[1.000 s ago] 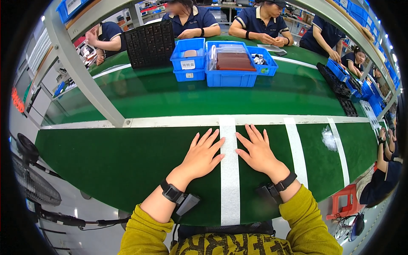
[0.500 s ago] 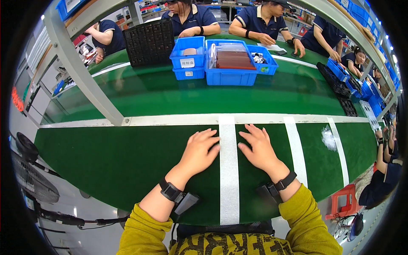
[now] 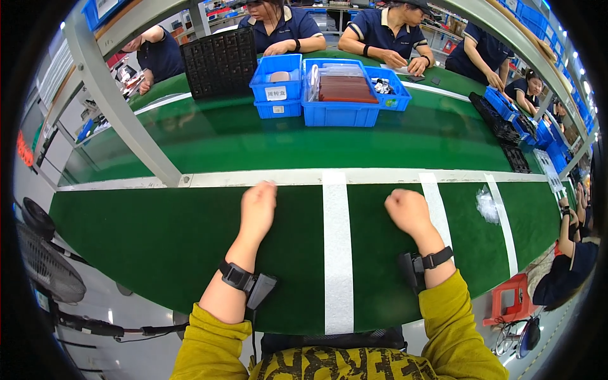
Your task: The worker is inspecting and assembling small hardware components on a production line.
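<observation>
My left hand is curled into a fist above the green bench top, a little blurred at the fingertips. Over to the right, my right hand is likewise closed in a fist, close to a white strip. Nothing shows in either hand. Between them a wider white strip runs across the bench. Each wrist wears a black strap with a small black box, the left box and the right box.
Beyond a pale rail lies a green belt with blue bins and a black moulded tray. A metal post slants up at left. Clear crumpled plastic lies at right. Several co-workers sit opposite; a fan stands left.
Both hands have gone from spread fingers to fists and moved apart, the left one leftward and the right one rightward. The view has shifted slightly.
</observation>
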Available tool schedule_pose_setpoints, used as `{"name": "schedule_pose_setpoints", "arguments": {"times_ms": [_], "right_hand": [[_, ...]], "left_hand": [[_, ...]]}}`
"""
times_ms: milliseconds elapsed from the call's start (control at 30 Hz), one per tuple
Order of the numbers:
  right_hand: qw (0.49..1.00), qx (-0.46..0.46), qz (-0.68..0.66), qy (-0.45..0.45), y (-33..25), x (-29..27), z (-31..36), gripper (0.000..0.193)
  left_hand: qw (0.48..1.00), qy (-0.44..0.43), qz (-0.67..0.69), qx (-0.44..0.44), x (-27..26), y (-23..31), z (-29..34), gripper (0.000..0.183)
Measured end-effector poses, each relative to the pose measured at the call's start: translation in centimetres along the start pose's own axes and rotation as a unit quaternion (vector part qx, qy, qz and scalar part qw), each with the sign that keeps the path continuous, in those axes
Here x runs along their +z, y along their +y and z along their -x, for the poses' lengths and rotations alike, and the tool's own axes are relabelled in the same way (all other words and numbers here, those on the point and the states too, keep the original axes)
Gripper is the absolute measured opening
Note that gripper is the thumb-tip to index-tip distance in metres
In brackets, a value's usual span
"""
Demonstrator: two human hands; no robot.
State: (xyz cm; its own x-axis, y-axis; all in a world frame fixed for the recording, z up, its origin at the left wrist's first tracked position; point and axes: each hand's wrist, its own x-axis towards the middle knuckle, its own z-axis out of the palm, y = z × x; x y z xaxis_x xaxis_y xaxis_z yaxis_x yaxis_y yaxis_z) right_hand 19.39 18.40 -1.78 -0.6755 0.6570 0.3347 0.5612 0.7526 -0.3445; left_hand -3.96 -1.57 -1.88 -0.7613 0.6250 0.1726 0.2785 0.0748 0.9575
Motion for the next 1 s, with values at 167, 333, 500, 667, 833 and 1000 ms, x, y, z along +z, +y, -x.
{"name": "schedule_pose_setpoints", "arguments": {"times_ms": [167, 333, 500, 667, 833, 1000], "right_hand": [[0.997, 0.058, -0.050, -0.032, -1.2, -0.8, 0.0, 0.028], [0.992, 0.101, -0.056, 0.046, -0.7, -2.4, -0.7, 0.039], [0.999, 0.031, 0.033, -0.025, -0.3, -0.8, 0.0, 0.037], [0.998, 0.047, 0.029, -0.043, -1.1, -0.7, -0.1, 0.036], [0.997, 0.042, -0.044, -0.042, -1.7, -1.0, -0.1, 0.037], [0.994, 0.032, -0.093, -0.051, -2.0, -0.9, -0.1, 0.037]], "left_hand": [[0.966, -0.064, -0.249, 0.033, 0.7, 1.8, 0.7, 0.031], [0.953, 0.072, -0.267, 0.126, -0.2, 3.6, 1.0, 0.031], [0.907, -0.030, -0.384, 0.170, 0.3, 1.7, 0.9, 0.030], [0.913, -0.085, -0.382, 0.118, 0.4, 1.3, 1.0, 0.027], [0.918, -0.085, -0.372, 0.113, 0.5, 1.5, 1.0, 0.027], [0.918, -0.085, -0.370, 0.111, 0.5, 1.4, 1.0, 0.027]]}}
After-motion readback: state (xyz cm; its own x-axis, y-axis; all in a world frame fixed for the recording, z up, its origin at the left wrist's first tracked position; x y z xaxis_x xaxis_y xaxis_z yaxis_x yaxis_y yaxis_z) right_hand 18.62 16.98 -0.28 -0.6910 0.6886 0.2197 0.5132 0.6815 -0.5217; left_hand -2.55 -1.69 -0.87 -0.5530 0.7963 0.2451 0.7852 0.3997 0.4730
